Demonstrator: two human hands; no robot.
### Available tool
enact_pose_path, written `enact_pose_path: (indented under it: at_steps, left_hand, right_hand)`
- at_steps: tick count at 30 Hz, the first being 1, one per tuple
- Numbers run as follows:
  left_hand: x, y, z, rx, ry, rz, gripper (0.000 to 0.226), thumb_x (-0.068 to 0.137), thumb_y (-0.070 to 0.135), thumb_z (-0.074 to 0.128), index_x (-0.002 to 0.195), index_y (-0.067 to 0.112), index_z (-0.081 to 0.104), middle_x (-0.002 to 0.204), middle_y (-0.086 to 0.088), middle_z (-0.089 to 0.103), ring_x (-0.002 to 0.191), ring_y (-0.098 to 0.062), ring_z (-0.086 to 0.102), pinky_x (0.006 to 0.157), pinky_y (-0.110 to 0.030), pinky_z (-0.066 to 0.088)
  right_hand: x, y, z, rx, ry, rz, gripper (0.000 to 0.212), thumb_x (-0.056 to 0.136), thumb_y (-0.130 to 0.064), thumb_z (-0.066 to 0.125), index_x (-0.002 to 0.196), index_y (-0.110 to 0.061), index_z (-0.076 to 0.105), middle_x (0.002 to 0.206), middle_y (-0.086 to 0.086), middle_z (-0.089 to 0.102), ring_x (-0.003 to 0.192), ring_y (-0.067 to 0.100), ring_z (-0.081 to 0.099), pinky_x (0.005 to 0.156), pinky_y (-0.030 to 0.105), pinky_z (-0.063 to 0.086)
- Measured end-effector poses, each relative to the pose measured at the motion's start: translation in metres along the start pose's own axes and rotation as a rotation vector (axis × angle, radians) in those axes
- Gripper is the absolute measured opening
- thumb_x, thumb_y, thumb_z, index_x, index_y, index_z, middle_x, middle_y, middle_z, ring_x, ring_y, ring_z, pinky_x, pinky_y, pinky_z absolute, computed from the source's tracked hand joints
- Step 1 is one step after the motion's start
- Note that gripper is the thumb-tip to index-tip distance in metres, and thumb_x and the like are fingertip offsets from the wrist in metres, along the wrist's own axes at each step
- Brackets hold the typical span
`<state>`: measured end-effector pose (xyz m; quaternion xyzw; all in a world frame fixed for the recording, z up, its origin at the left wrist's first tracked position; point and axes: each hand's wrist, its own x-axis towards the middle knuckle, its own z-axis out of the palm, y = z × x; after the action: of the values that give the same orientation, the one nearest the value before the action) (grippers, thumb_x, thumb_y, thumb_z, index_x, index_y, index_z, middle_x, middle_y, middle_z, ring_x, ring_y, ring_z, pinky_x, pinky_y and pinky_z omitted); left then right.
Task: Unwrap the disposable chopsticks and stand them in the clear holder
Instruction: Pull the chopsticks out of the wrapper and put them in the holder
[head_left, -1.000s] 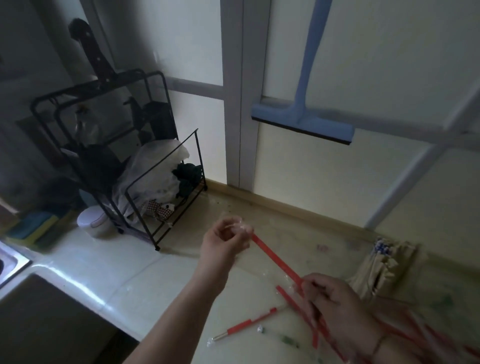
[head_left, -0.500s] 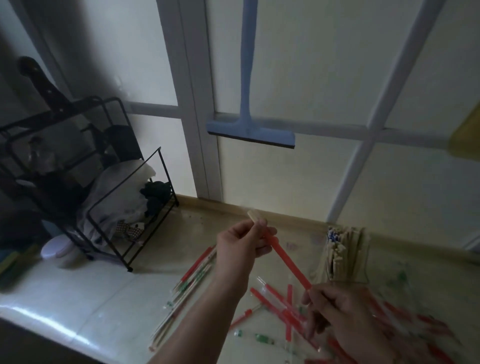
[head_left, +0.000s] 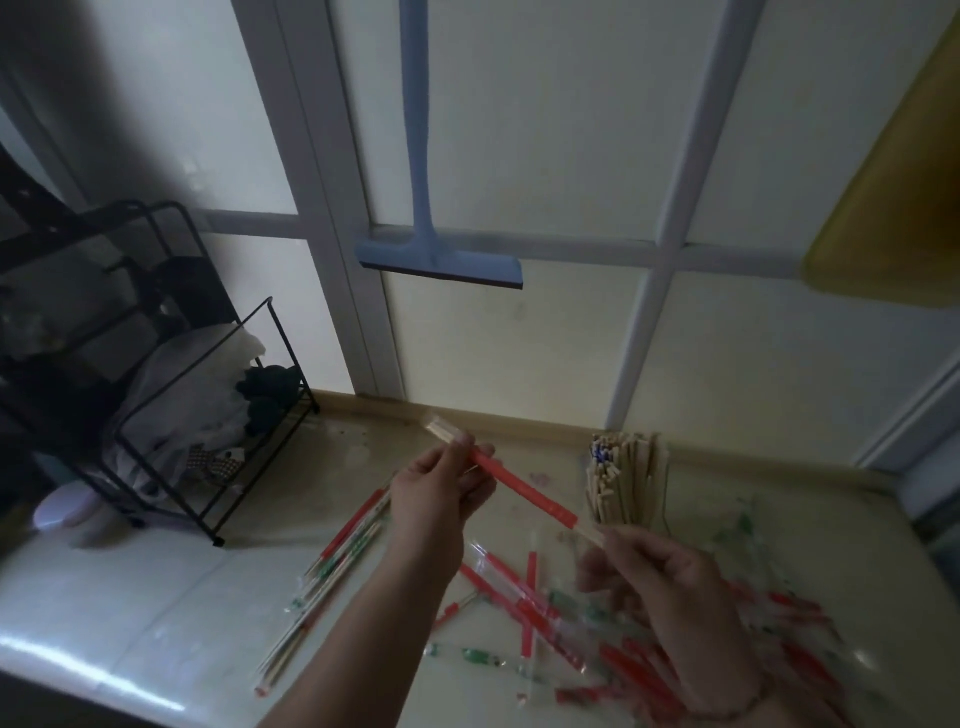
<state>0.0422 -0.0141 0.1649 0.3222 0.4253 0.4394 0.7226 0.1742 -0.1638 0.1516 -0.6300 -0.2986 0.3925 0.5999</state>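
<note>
A pair of wooden chopsticks in a red-and-clear wrapper (head_left: 524, 488) is held in the air above the counter. My left hand (head_left: 441, 483) pinches its upper end, where bare wood and clear plastic stick out past my fingers. My right hand (head_left: 660, 577) pinches the lower end, where bare wood shows below the red sleeve. The clear holder (head_left: 628, 480) stands at the back right, packed with several bare chopsticks upright. A bundle of wrapped chopsticks (head_left: 337, 571) lies on the counter to the left of my left forearm.
Several red and green wrappers (head_left: 545, 618) lie scattered on the counter under my hands. A black wire rack (head_left: 208, 415) with cloths stands at the left. A blue squeegee (head_left: 441, 260) hangs on the window frame. A yellow board (head_left: 893, 208) leans at the right.
The view has swung to the right and down, bringing the holder and wrappers into sight. My right hand has slid down to the lower end, and bare wood now shows there.
</note>
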Motion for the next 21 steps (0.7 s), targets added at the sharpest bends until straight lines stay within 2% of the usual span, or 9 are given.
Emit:
enact_pose_path:
  at_steps: [2,4,7,13,15,18,21]
  left_hand:
    - [-0.002,-0.007,0.002,-0.021,-0.009,-0.034,0.021,0.096,0.020,0.057,0.096,0.002,0.066,0.083,-0.009,0.073,0.071,-0.013,0.071,0.074,-0.031,0.056]
    - [-0.007,-0.017,0.006,-0.053,-0.016,-0.095,0.020,0.098,0.020,0.055,0.096,0.003,0.065,0.085,-0.009,0.074,0.075,-0.014,0.072,0.075,-0.032,0.056]
    - [-0.014,-0.033,0.012,-0.156,-0.001,-0.194,0.019,0.099,0.019,0.052,0.091,0.006,0.064,0.084,-0.009,0.073,0.069,-0.013,0.071,0.063,-0.027,0.059]
    - [-0.029,-0.059,0.024,-0.301,0.071,-0.355,0.021,0.100,0.018,0.052,0.088,0.004,0.064,0.081,-0.011,0.070,0.066,-0.014,0.067,0.052,-0.022,0.058]
    - [-0.032,-0.065,0.026,-0.321,0.072,-0.392,0.021,0.099,0.019,0.052,0.095,0.002,0.064,0.079,-0.010,0.071,0.059,-0.012,0.069,0.051,-0.022,0.057]
    - [-0.033,-0.071,0.027,-0.348,0.076,-0.412,0.026,0.100,0.022,0.052,0.113,0.002,0.063,0.086,-0.011,0.070,0.062,-0.013,0.068,0.054,-0.023,0.059]
    - [-0.037,-0.074,0.032,-0.369,0.063,-0.406,0.028,0.099,0.022,0.053,0.117,0.002,0.062,0.088,-0.011,0.070,0.064,-0.013,0.068,0.055,-0.023,0.059]
  right_hand:
    - [0.001,-0.005,-0.003,0.035,0.077,-0.001,0.009,0.084,-0.014,0.067,0.086,-0.008,0.074,0.075,0.011,0.075,0.066,0.023,0.072,0.048,0.019,0.051]
    - [0.003,-0.007,-0.005,0.049,0.117,-0.015,0.008,0.082,-0.009,0.070,0.089,-0.006,0.073,0.074,0.011,0.075,0.065,0.022,0.072,0.053,0.025,0.056]
    - [0.005,-0.009,-0.009,0.046,0.206,-0.047,0.010,0.079,-0.006,0.073,0.089,-0.007,0.073,0.071,0.011,0.075,0.065,0.024,0.072,0.063,0.036,0.061]
    - [0.002,-0.011,-0.015,0.041,0.242,-0.115,0.003,0.079,-0.009,0.075,0.078,-0.012,0.075,0.068,0.009,0.074,0.062,0.023,0.070,0.066,0.041,0.060]
    - [0.002,-0.010,-0.015,0.020,0.245,-0.134,0.006,0.080,-0.009,0.074,0.075,-0.013,0.075,0.067,0.009,0.073,0.062,0.025,0.070,0.067,0.043,0.059]
    - [0.003,-0.007,-0.019,0.006,0.248,-0.149,0.008,0.080,-0.010,0.074,0.073,-0.012,0.075,0.066,0.009,0.073,0.063,0.027,0.070,0.067,0.043,0.059]
    - [0.003,-0.004,-0.019,-0.035,0.241,-0.169,0.009,0.081,-0.011,0.074,0.072,-0.012,0.074,0.064,0.006,0.073,0.061,0.022,0.070,0.064,0.039,0.059]
